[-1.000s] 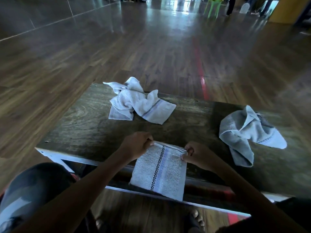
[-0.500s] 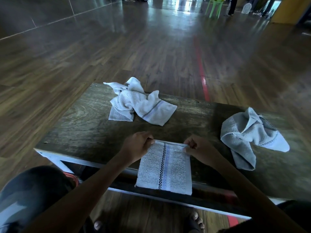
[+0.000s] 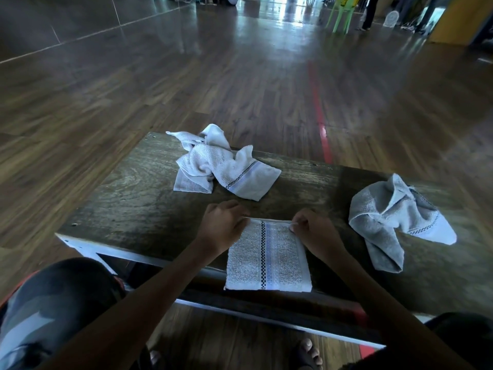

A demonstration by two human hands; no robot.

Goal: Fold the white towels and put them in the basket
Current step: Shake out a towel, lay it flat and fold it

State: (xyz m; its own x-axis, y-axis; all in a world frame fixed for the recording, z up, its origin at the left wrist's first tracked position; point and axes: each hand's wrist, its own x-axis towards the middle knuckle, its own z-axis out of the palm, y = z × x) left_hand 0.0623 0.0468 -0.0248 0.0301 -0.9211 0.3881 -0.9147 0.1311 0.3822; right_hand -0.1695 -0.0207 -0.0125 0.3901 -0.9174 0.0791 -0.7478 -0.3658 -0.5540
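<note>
— What can't you make out from your end?

— The fingertips, mostly. Both hands sit knuckles-up, so I see their backs and very little of the fingers underneath. The dark wooden worktop (image 3: pixel 138 204) runs out of the picture on the right, and its near right corner is behind a dark piece of clothing. The far end of the hall is blurred. I can pick out a pale green plastic chair (image 3: pixel 341 14) and not much else.

— And the hands?

— The left hand (image 3: pixel 222 227) is at the far left corner of the folded white terry towel with the black checkered stripe (image 3: pixel 268 259). The right hand (image 3: pixel 316 231) is at its far right corner. Each grip is narrow, pinching the towel's far edge with curled fingers. The forearms come in low from either side.

— Where does that towel lie?

— Flat at the near side of the worktop, with the stripe running away from me. Its near end hangs over the front edge, across the metal frame.

— Any others?

— A crumpled white towel (image 3: pixel 221 166) lies at the far edge, apart from the hands. A crumpled greyish-white towel (image 3: pixel 392 220) lies well off to the right. Both are on the worktop and neither is touched.
</note>
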